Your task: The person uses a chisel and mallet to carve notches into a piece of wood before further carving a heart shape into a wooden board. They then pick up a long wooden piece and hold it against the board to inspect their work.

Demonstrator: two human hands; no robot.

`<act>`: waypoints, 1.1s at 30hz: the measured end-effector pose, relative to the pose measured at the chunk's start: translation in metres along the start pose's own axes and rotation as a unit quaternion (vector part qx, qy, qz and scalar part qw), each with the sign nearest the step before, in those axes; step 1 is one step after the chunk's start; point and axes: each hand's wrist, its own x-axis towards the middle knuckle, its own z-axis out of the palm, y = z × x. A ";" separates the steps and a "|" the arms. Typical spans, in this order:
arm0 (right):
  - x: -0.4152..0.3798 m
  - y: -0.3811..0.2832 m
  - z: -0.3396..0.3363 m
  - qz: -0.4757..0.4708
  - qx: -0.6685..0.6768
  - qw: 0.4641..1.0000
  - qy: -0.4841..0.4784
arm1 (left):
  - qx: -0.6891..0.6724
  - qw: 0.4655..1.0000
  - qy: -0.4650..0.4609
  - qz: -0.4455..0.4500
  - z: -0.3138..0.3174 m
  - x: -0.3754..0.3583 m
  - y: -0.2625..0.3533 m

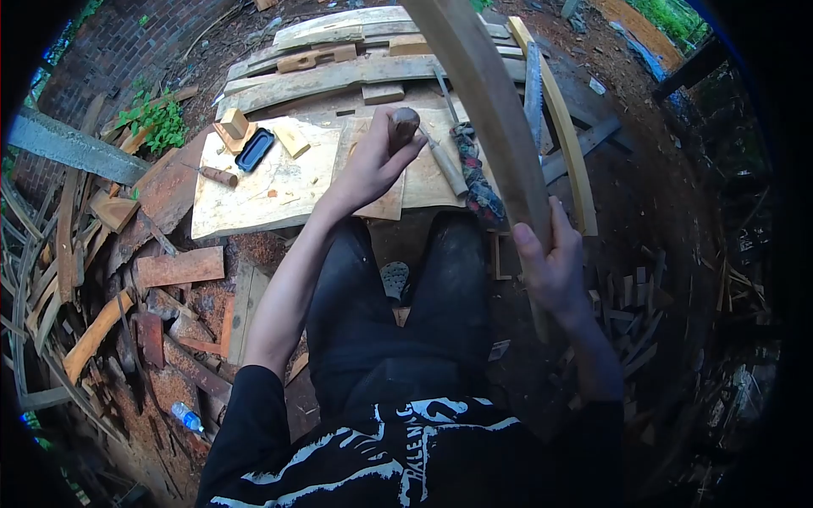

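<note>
My left hand (pixel 377 165) is closed round a dark wooden handle (pixel 405 124) above the pale work board (pixel 254 203); whatever is fixed to the handle is hard to make out. In my right hand (pixel 552 262) is a long curved wooden piece (pixel 487 93), gripped near its lower end and rising past the top of the view. Between the two hands lie a chisel with a pale handle (pixel 449 169) and a patterned cloth bundle (pixel 477 178).
On the board's left are a black tray (pixel 255 150), small wood blocks (pixel 234 124) and a tool with a brown handle (pixel 218 176). Planks (pixel 339 78) lie behind. A saw (pixel 533 89) rests at the right. Scrap wood (pixel 180 267) and a bottle (pixel 186 416) are on the ground.
</note>
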 end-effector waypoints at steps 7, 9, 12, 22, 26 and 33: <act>0.004 -0.002 -0.008 0.036 -0.097 0.993 -0.056 | -0.082 0.994 -0.022 -0.069 -0.002 0.002 0.001; -0.001 0.009 0.006 -0.028 0.003 0.999 0.038 | -0.068 0.995 -0.018 -0.077 -0.001 0.003 -0.004; -0.002 0.002 -0.006 0.067 -0.114 0.987 -0.087 | -0.096 0.989 0.075 0.084 0.008 0.012 -0.022; -0.026 0.036 0.020 0.083 -0.007 0.997 0.003 | -0.121 0.953 0.264 -0.089 -0.006 -0.008 -0.016; -0.029 0.034 0.024 0.101 -0.002 0.995 -0.014 | -0.144 0.953 0.254 -0.079 -0.004 -0.005 -0.011; -0.029 0.035 0.026 0.115 -0.024 0.992 -0.034 | -0.128 0.961 0.230 -0.082 0.002 0.000 -0.014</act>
